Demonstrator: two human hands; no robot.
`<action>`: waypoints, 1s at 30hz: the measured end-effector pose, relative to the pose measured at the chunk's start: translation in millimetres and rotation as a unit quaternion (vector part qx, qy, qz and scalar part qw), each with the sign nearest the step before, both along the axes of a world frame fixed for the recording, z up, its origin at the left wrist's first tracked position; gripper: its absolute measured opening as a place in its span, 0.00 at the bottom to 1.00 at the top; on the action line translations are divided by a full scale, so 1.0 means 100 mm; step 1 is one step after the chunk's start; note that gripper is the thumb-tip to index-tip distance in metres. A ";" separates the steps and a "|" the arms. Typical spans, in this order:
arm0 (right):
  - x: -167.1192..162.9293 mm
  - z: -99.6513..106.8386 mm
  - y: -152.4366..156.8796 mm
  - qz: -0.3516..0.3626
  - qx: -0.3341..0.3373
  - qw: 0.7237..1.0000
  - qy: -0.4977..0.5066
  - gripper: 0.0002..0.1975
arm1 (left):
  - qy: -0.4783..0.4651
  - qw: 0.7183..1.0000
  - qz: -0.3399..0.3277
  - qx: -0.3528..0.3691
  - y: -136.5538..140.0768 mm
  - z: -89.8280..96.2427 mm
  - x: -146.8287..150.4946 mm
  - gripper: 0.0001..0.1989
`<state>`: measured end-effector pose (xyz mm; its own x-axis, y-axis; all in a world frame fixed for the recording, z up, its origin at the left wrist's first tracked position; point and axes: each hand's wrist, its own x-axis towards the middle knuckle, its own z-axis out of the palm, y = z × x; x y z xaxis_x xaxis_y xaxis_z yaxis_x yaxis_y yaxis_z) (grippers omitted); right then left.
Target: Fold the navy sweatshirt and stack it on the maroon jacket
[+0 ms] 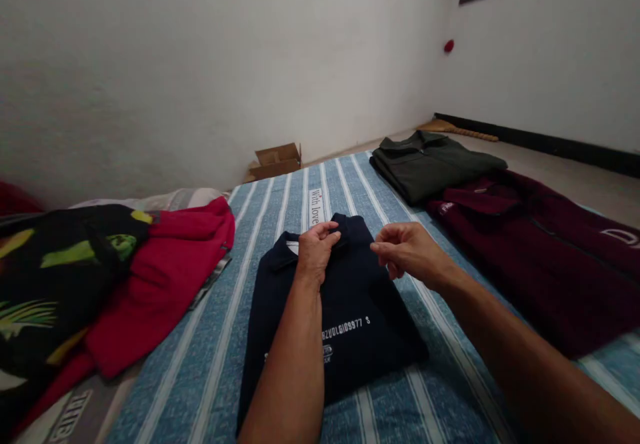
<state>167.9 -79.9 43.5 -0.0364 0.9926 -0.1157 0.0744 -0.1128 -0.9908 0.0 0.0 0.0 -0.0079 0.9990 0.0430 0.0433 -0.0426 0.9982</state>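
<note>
A folded navy polo shirt [350, 291] with white printed lettering lies on the blue striped bedsheet, collar pointing away from me. At its collar, my left hand [315, 247] has thumb and forefinger closed on the fabric; the forearm covers part of the lettering. My right hand [403, 247] hovers at the shirt's right shoulder, fingers curled and thumb against the forefinger, with nothing visible in the pinch. A bit of white inner label shows at the left side of the collar.
A folded dark green shirt [435, 161] and a maroon shirt [545, 251] lie on the right of the striped bedsheet [260, 231]. Red clothing [165, 277] and a black patterned garment [65, 271] are heaped on the left. An open cardboard box [276, 162] stands by the wall.
</note>
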 end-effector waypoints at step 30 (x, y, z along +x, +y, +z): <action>-0.25 -0.71 0.35 -0.082 0.035 0.996 0.031 0.07 | -0.002 0.993 -0.086 -0.079 -0.04 0.09 -0.03 0.07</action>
<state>143.0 -45.3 -27.4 0.1218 0.9913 -0.0493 -0.0018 -0.0494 -0.9988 -2.9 -3.7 8.5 0.1638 0.9798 -0.1146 0.0442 0.1088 0.9931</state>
